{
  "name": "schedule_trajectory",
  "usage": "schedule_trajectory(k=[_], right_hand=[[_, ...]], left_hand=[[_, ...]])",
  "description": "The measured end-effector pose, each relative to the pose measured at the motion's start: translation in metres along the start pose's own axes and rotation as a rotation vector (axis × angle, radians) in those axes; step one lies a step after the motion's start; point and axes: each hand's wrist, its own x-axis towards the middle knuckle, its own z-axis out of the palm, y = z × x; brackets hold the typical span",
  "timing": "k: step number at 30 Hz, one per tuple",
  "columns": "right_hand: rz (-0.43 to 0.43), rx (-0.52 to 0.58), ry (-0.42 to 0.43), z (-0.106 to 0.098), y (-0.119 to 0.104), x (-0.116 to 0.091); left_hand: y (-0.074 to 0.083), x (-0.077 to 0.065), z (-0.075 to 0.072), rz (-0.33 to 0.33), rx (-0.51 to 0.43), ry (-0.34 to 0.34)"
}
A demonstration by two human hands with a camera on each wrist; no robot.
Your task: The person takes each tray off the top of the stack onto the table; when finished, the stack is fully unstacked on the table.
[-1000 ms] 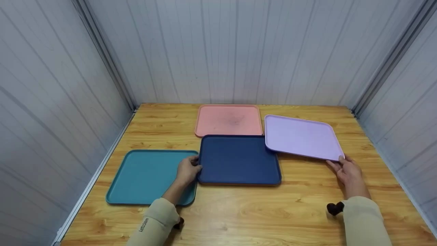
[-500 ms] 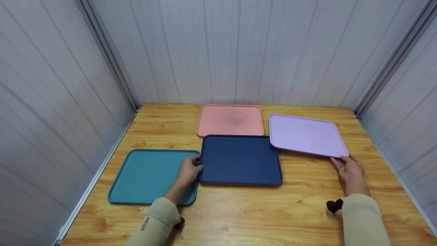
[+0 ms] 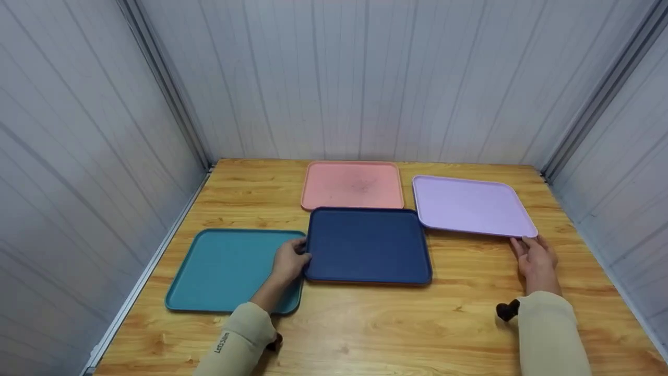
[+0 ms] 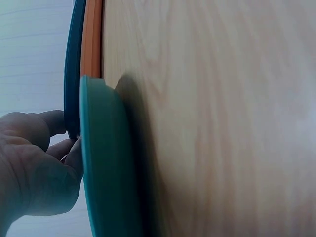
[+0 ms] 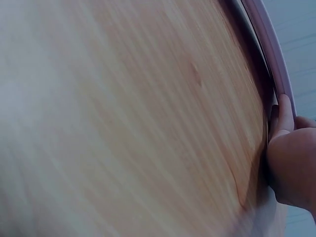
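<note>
A dark blue tray [image 3: 368, 245] lies at the middle of the table, stacked on an orange tray [image 4: 91, 39] whose edge shows in the left wrist view. My left hand [image 3: 288, 261] pinches the blue tray's left edge, thumb on the rim and fingers beneath, reaching across a teal tray [image 3: 229, 269]. At the right, a lilac tray [image 3: 472, 206] sits slightly turned, its near left corner meeting the blue tray's far right corner. My right hand [image 3: 537, 261] grips its near right corner from below; the lilac rim [image 5: 276, 54] stands a little above the tabletop in the right wrist view.
A pink tray [image 3: 352, 184] with dark smudges lies at the back, right behind the blue one. White panelled walls [image 3: 360, 78] close in the wooden table [image 3: 376, 329] at the back and both sides.
The lilac tray has shifted right and turned a little straighter, its left end sliding off the blue tray's corner. My right hand moved with it; my left hand keeps its grip on the blue tray.
</note>
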Motion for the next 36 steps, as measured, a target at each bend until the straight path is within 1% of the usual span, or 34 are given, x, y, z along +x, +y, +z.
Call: schedule_trajectory(k=[4, 6, 13, 15, 16, 19, 25, 26, 29, 32, 33, 36], right_hand=[[-0.035, -0.006, -0.002, -0.001, 0.001, 0.003], [-0.045, -0.007, -0.009, -0.001, 0.001, 0.003], [-0.058, -0.028, -0.059, -0.002, 0.002, 0.003], [-0.067, -0.054, -0.066, -0.002, 0.003, 0.002], [-0.073, -0.077, -0.065, -0.001, 0.003, 0.002], [-0.094, -0.193, -0.039, 0.002, 0.002, -0.002], [-0.133, -0.446, 0.063, 0.009, -0.001, -0.01], [-0.131, -0.467, 0.091, 0.01, -0.002, -0.011], [-0.135, -0.562, 0.143, 0.01, -0.001, -0.015], [-0.135, -0.613, 0.152, 0.01, 0.003, -0.017], [-0.144, -0.633, 0.141, 0.009, 0.006, -0.018], [-0.155, -0.646, 0.113, 0.009, 0.014, -0.021]], left_hand=[[0.0, -0.001, 0.0, 0.019, -0.002, 0.007], [0.001, -0.001, 0.0, 0.011, -0.009, 0.005], [0.002, -0.001, -0.002, 0.014, -0.014, 0.0], [0.002, 0.0, -0.002, 0.016, -0.014, 0.0], [0.002, 0.0, -0.002, 0.016, -0.016, 0.0], [0.002, 0.0, -0.001, 0.013, -0.022, -0.004], [0.0, 0.0, 0.002, 0.003, -0.015, -0.002], [0.0, 0.0, 0.002, 0.004, -0.014, 0.001], [-0.001, 0.0, 0.002, 0.013, -0.002, 0.007], [-0.001, 0.0, 0.002, 0.017, 0.002, 0.01], [-0.001, 0.0, 0.002, 0.015, 0.004, 0.009], [-0.002, 0.001, 0.001, 0.011, 0.0, 0.008]])
